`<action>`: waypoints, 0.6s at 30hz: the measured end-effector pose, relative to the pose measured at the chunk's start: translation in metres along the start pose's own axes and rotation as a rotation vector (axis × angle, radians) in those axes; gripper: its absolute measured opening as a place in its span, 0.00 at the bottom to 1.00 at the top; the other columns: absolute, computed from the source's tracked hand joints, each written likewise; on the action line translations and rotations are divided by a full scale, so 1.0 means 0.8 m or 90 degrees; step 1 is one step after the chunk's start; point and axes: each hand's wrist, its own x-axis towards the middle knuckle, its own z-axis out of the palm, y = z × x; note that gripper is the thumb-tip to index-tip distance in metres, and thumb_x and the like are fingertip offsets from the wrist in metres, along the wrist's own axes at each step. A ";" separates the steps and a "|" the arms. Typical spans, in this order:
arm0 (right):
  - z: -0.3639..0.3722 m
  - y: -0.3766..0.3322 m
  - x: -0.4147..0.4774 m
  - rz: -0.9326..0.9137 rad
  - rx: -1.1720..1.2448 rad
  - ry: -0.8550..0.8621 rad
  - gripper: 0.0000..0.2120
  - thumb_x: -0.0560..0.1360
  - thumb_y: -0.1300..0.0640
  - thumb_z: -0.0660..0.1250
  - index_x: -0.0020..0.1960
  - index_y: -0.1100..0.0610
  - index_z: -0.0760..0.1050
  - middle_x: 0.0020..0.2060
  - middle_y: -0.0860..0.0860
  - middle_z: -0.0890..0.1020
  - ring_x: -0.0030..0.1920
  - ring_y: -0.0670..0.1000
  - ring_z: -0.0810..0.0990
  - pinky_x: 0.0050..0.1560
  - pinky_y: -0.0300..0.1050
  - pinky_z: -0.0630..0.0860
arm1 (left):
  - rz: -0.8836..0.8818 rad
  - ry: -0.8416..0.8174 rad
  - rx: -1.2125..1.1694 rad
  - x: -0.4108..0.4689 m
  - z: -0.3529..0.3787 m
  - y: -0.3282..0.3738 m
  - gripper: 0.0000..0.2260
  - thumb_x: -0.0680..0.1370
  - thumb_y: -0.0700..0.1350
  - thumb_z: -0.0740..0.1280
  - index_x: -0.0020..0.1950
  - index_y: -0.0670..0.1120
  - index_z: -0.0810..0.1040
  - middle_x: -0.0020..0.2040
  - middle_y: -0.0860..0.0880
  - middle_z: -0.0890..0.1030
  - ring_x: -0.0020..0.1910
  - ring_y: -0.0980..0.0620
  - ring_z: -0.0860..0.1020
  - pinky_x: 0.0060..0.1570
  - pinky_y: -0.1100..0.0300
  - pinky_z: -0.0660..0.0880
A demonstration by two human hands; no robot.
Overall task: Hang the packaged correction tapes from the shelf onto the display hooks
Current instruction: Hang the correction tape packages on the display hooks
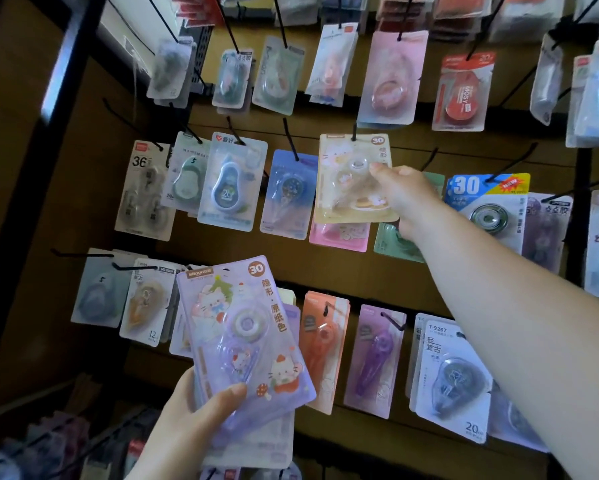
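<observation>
Left fingers (234, 391) clamped around lilac "30" pack (242, 327); right fingers (383, 173) clamped on yellow "30" pack (343, 188).

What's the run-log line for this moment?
phase: hanging | right hand: pinches yellow pack at hook | left hand: holds purple packs | seated on hook: cannot tell

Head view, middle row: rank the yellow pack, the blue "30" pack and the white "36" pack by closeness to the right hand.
1. The yellow pack, held in the right hand.
2. The blue "30" pack, just right of the hand.
3. The white "36" pack, at the row's far left.
</observation>
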 end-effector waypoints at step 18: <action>0.032 0.043 0.038 0.084 -0.186 0.096 0.23 0.78 0.54 0.59 0.69 0.62 0.61 0.65 0.57 0.72 0.62 0.57 0.73 0.54 0.47 0.72 | -0.045 -0.007 -0.048 -0.006 -0.009 0.010 0.35 0.47 0.51 0.74 0.55 0.50 0.76 0.51 0.43 0.84 0.51 0.40 0.81 0.57 0.40 0.74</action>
